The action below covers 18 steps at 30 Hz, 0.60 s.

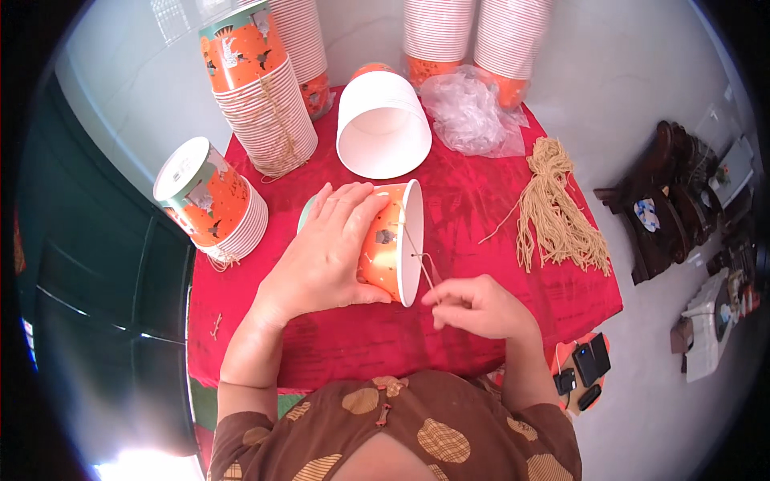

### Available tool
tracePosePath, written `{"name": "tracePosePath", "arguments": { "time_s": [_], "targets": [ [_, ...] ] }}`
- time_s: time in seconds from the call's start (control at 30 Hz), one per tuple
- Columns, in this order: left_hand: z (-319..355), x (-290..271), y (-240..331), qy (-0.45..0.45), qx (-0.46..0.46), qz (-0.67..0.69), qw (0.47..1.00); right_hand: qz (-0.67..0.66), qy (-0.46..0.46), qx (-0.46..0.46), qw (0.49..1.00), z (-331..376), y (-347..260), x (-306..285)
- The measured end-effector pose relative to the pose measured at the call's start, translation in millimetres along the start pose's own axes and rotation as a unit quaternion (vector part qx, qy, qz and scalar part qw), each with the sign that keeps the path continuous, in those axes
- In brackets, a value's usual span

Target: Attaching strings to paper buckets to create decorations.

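My left hand (317, 260) is wrapped over an orange paper bucket (383, 260) that lies on its side, its white-rimmed mouth facing right. Its thumb presses near the rim and the fingers spread across the printed wall. A thin beige string (431, 274) passes at the bucket's rim. My right hand (485, 307) pinches the string's end between thumb and fingers, just right of the mouth. Behind the bucket lie nested white-lined buckets (385, 132) on their side, openings toward me. A bundle of beige strings (557, 208) rests on the right, one strand straying left.
A red cloth (321, 345) covers the table. Tall bucket stacks (269, 120) stand at the back left and back right (509, 40). A short upside-down stack (212, 200) sits at left. Crumpled clear plastic (473, 112) lies behind. Dark wooden furniture (674, 208) stands beyond, right.
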State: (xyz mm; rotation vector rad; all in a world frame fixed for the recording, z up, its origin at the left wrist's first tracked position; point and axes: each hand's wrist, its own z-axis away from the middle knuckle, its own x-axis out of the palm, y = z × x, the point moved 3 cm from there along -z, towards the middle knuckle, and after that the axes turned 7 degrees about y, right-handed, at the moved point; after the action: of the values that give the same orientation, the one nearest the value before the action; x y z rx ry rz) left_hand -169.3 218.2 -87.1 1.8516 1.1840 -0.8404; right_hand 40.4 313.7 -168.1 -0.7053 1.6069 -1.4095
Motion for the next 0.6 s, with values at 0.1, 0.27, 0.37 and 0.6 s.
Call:
{"name": "tracePosePath", "arguments": {
  "time_s": [0.1,0.27,0.37,0.6],
  "targets": [
    [-1,9,4,-0.018,-0.001,-0.038,0.999,0.004,-0.059,-0.021,0.998,5,-5,-2],
    [0,14,15,-0.028,0.009,-0.058,0.998,0.099,0.182,-0.135,0.969,-10,-2,4],
    [0,9,21,-0.032,0.016,-0.057,0.998,-0.142,0.186,-0.084,0.969,-16,1,14],
    [4,2,26,-0.011,0.036,0.007,0.999,-0.291,0.161,-0.072,0.940,-21,-12,32]
  ]
}}
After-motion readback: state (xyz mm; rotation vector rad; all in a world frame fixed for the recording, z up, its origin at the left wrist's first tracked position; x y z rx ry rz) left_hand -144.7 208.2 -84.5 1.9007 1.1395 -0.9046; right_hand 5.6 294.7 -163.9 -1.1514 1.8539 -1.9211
